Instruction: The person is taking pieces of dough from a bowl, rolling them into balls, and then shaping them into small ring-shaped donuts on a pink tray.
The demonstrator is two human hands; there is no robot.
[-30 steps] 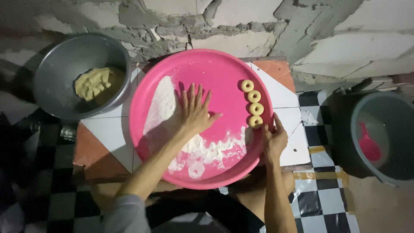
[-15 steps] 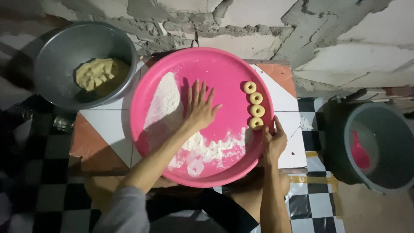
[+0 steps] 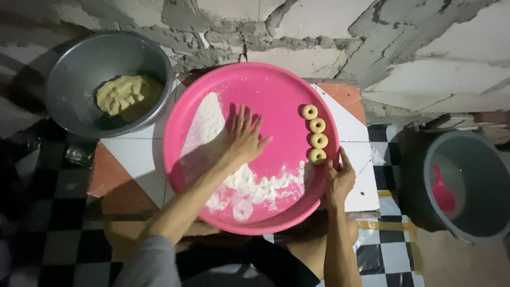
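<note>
A big round pink tray (image 3: 276, 85) lies on a small tiled table. White flour (image 3: 249, 186) is spread over its left side and near edge. My left hand (image 3: 243, 137) lies flat on the tray's middle, fingers spread, at the edge of the flour. Several small ring-shaped dough pieces (image 3: 315, 133) stand in a row on the tray's right side. My right hand (image 3: 338, 178) grips the tray's right rim, just below the nearest ring.
A grey metal bowl (image 3: 79, 69) with yellow dough (image 3: 123, 94) stands at the back left. On the floor to the right is a grey bucket (image 3: 467, 180) holding a pink scoop (image 3: 441, 194). A rough cement wall runs behind the table. The floor is black-and-white checkered.
My left hand has shifted slightly over the tray's middle beside the flour. My right hand stays on the rim. The view has moved a little.
</note>
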